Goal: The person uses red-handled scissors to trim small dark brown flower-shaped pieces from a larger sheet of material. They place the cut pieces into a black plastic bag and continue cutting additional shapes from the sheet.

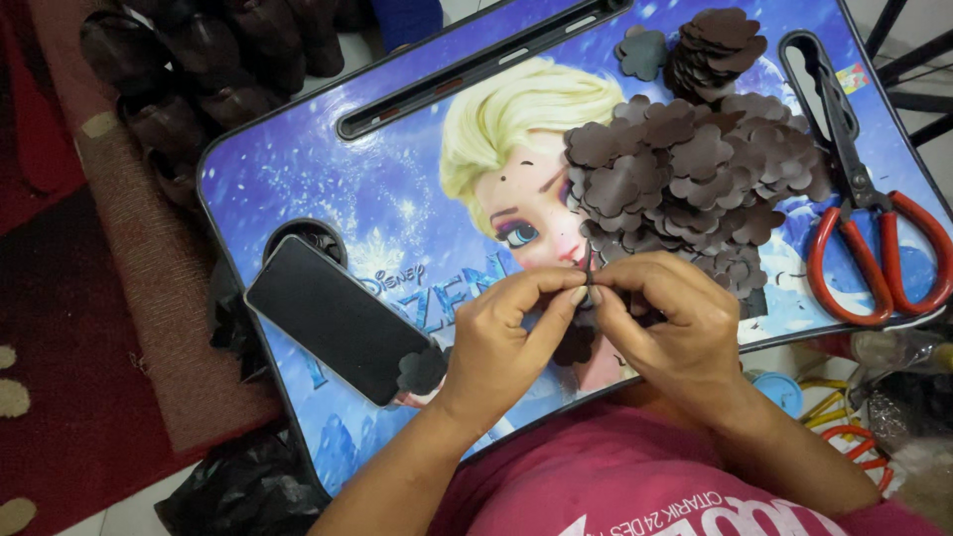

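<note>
My left hand [506, 337] and my right hand [670, 323] meet over the near edge of a blue lap table [328, 189] with a cartoon picture on it. Both pinch a small dark brown piece [588, 288] between thumbs and forefingers, with a thin stem sticking up from it. Just beyond my fingers lies a heap of dark brown flower-shaped cutouts [685, 184]. A single cutout [422, 369] lies beside my left wrist.
A black phone [333, 318] lies face down at the table's left. Red-handled scissors [864, 228] rest at the right edge. A smaller pile of cutouts [710, 50] sits at the far side. Dark bags and a red carpet are on the floor at left.
</note>
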A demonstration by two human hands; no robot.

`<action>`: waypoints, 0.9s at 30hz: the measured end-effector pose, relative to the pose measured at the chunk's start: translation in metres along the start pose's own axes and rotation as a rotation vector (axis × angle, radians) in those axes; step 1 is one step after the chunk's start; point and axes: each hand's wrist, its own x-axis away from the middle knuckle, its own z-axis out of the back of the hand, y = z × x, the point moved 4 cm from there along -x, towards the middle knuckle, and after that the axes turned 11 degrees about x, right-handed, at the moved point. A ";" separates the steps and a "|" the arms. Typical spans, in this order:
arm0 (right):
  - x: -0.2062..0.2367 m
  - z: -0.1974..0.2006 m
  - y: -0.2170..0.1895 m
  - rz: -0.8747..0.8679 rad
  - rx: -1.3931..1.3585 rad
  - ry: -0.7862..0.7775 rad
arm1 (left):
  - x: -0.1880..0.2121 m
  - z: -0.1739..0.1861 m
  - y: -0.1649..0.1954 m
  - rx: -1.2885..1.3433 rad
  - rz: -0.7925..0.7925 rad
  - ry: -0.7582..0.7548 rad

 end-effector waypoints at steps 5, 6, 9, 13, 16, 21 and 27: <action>0.001 0.001 0.013 -0.092 -0.067 -0.043 | -0.003 -0.006 0.001 -0.072 -0.053 -0.025; 0.001 0.001 0.015 -0.089 -0.072 -0.039 | -0.004 -0.007 0.001 -0.074 -0.053 -0.026; 0.002 -0.001 0.019 -0.085 -0.086 -0.028 | -0.004 -0.009 0.000 -0.085 -0.063 -0.025; 0.004 -0.006 0.023 -0.117 -0.065 -0.027 | -0.003 -0.009 -0.004 -0.112 -0.092 -0.029; 0.005 -0.009 0.025 -0.134 -0.064 -0.026 | -0.003 -0.009 -0.006 -0.125 -0.089 -0.026; 0.007 -0.013 0.025 -0.111 -0.064 -0.017 | -0.002 -0.009 -0.009 -0.126 -0.072 -0.032; 0.005 -0.015 0.024 0.016 0.045 0.009 | -0.003 -0.010 -0.009 -0.243 -0.138 -0.045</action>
